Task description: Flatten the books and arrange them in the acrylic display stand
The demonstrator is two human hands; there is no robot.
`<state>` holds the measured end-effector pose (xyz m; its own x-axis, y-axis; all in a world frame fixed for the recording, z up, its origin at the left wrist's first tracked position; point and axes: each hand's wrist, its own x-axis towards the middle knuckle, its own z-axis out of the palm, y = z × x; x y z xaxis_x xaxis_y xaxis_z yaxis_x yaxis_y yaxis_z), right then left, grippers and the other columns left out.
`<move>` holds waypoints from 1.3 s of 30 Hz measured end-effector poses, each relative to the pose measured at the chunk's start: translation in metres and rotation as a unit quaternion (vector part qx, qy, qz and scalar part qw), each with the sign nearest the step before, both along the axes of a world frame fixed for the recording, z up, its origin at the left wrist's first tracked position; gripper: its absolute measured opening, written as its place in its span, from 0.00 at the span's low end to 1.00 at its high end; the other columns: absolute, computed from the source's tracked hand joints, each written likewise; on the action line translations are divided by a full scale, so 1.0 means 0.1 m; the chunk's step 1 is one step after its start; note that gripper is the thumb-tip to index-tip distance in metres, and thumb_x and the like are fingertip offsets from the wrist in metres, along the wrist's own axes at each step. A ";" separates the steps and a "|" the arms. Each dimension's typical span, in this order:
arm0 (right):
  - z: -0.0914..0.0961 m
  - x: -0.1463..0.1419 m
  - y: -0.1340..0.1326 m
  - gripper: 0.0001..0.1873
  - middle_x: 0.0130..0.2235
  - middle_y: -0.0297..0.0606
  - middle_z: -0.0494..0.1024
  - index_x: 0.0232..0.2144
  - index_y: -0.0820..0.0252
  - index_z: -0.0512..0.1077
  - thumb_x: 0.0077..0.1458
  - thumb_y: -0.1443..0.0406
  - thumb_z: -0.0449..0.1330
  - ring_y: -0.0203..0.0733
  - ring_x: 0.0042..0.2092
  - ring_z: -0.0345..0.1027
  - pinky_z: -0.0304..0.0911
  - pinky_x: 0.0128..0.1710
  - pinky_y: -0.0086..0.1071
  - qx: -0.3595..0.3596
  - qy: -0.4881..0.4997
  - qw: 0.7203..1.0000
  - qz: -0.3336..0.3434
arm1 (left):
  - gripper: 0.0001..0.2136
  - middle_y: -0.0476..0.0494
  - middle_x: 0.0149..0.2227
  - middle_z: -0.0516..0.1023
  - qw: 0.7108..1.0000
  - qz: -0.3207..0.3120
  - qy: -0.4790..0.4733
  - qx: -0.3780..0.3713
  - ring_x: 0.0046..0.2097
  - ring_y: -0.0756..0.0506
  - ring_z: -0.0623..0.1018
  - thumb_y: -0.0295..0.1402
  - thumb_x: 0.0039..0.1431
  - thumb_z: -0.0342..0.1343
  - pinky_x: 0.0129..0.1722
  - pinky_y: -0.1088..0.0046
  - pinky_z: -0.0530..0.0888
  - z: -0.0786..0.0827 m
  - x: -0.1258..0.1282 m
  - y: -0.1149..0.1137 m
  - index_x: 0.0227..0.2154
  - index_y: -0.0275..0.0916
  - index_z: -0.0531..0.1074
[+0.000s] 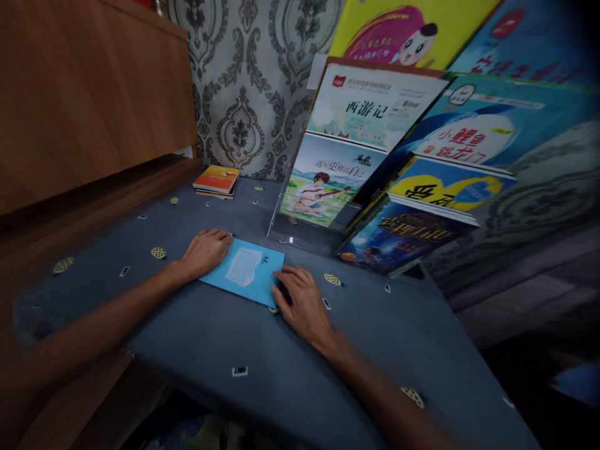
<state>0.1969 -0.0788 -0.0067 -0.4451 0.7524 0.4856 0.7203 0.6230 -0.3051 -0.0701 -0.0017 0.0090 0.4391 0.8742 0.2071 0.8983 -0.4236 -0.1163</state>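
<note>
Left hand, right hand — flat on blue booklet.

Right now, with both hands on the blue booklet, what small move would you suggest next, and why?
I would probably lift the near right corner with the right hand: the blue booklet lies flat on the tablecloth, the left hand rests on its left edge, and both hands look open.
</note>
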 end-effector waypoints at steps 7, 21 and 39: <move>0.06 -0.16 -0.20 0.12 0.44 0.45 0.79 0.48 0.57 0.74 0.66 0.61 0.56 0.50 0.48 0.71 0.67 0.51 0.47 -0.010 -0.045 0.997 0.062 | 0.15 0.36 0.47 0.79 0.999 0.013 0.043 0.016 0.49 0.39 0.77 0.30 0.72 0.42 0.46 0.62 0.71 0.06 0.05 -0.10 0.45 0.35 0.74; -0.11 -0.15 -0.13 0.17 0.56 0.50 0.75 0.53 0.61 0.73 0.63 0.62 0.60 0.51 0.60 0.67 0.62 0.61 0.49 -0.037 -0.043 0.997 0.054 | 0.18 0.34 0.59 0.73 0.989 -0.150 0.007 -0.007 0.62 0.39 0.72 0.36 0.73 0.45 0.62 0.62 0.67 -0.05 0.41 -0.99 0.59 0.34 0.68; -0.10 -0.13 -0.20 0.18 0.60 0.49 0.73 0.56 0.57 0.72 0.65 0.61 0.59 0.51 0.63 0.66 0.63 0.62 0.51 -0.050 -0.053 0.997 0.025 | 0.23 0.35 0.48 0.78 0.995 -0.091 0.033 0.005 0.49 0.38 0.79 0.53 0.68 0.45 0.54 0.58 0.70 0.04 -0.35 -0.85 0.45 0.36 0.70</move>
